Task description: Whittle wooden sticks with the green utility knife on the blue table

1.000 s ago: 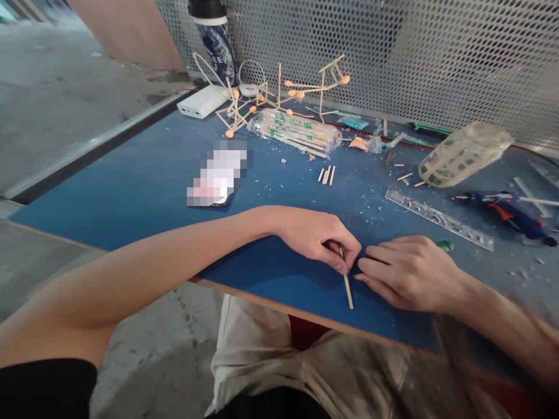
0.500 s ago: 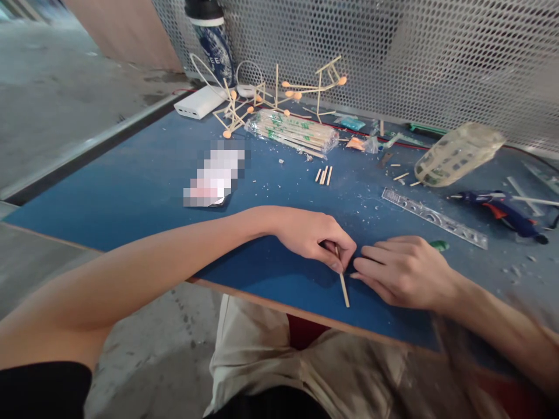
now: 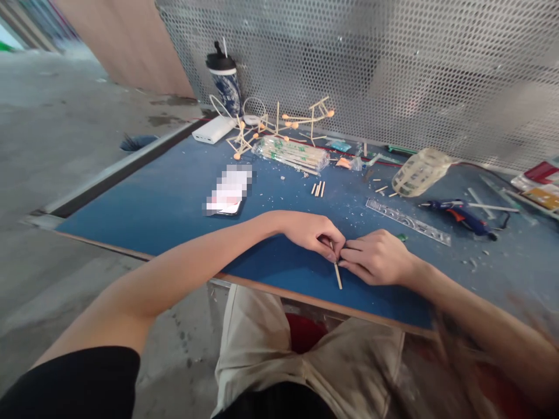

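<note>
My left hand pinches a thin wooden stick near the table's front edge, its lower end sticking out below the fingertips. Close against the stick is my right hand, fingers curled and pressed together; whatever they hold is hidden. The two hands meet at the fingertips. Beyond them lie several short cut stick pieces side by side. A clear ruler rests past my right hand, and a small green object shows behind its knuckles.
Behind stand stick frames with orange joints, a bag of sticks, a power bank and a cup. A phone lies left. Right are a glue gun and a plastic container. A perforated metal panel backs the table.
The view has shifted, showing more of the right side. My right hand has come in from slightly apart to touch the stick by my left fingertips. My left hand keeps its pinch.
</note>
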`<state>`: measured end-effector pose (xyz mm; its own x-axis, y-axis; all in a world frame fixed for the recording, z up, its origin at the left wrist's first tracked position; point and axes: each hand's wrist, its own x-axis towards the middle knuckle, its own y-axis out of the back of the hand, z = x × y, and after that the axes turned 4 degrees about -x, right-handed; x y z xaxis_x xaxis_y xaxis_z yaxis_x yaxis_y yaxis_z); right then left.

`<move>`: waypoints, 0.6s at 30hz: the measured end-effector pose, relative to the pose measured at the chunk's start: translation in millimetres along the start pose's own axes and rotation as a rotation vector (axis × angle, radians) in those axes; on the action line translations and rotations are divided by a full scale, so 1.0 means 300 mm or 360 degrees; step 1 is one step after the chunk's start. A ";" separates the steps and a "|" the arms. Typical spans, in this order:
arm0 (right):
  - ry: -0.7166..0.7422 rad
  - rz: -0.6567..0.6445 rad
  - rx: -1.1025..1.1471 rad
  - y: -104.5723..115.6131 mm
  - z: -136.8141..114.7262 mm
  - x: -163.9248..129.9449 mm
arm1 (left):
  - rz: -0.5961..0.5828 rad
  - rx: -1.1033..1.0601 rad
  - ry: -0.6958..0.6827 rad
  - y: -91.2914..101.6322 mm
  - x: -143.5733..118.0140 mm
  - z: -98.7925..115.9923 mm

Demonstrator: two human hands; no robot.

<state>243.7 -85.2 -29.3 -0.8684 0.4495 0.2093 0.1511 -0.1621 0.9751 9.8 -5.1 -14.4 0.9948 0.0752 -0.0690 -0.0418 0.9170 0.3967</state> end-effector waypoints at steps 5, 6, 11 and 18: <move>-0.0045 -0.0218 0.0434 0.058 0.060 0.033 | 0.0125 0.0223 0.0060 0.032 -0.032 -0.001; -0.0051 -0.0227 0.0452 0.068 0.065 0.041 | 0.0152 0.0261 0.0059 0.040 -0.038 -0.004; -0.0259 -0.0010 0.0206 0.061 0.068 0.046 | 0.0161 0.0333 0.0046 0.069 -0.044 -0.024; -0.0206 -0.0077 -0.0006 0.014 0.050 0.026 | 0.0159 0.0337 0.0044 0.075 -0.036 -0.052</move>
<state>244.7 -69.0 -22.5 -0.8064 0.5663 0.1700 0.1087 -0.1406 0.9841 -3.4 20.7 -19.1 0.9836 0.1749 -0.0437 -0.1166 0.8022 0.5856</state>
